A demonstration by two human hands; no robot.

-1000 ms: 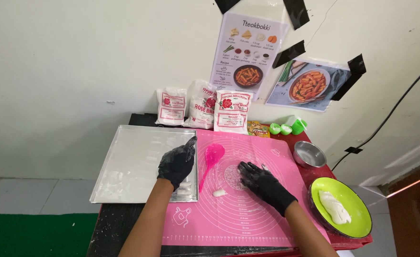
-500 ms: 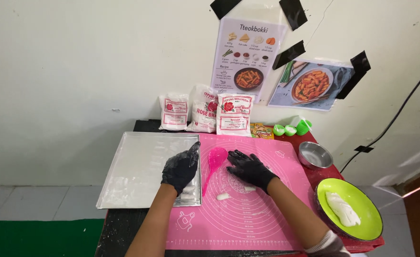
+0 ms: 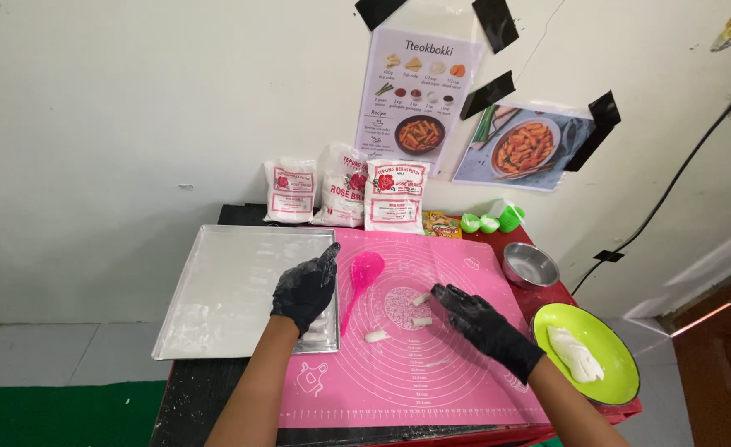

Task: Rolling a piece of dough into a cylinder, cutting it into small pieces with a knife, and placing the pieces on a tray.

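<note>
Gloved in black, the left hand (image 3: 305, 287) is resting flat on the edge of the metal tray (image 3: 225, 285), its grip loose and holding nothing. Reaching across the pink mat (image 3: 432, 364), the right hand (image 3: 480, 324) is spreading open-fingered just beside three small white dough pieces (image 3: 421, 321). A pink spoon (image 3: 360, 277) is lying between the hands.

Both hands, the left hand (image 3: 303, 287) and the right hand (image 3: 481, 321), wear glossy black gloves. The tray (image 3: 225, 285) is dull brushed metal, dusted white. The mat (image 3: 432, 364) looks like smooth matt pink silicone. The bowl (image 3: 530, 265) is shiny steel, the plate (image 3: 614, 377) glossy green plastic, the spoon (image 3: 359, 280) translucent pink plastic.
</note>
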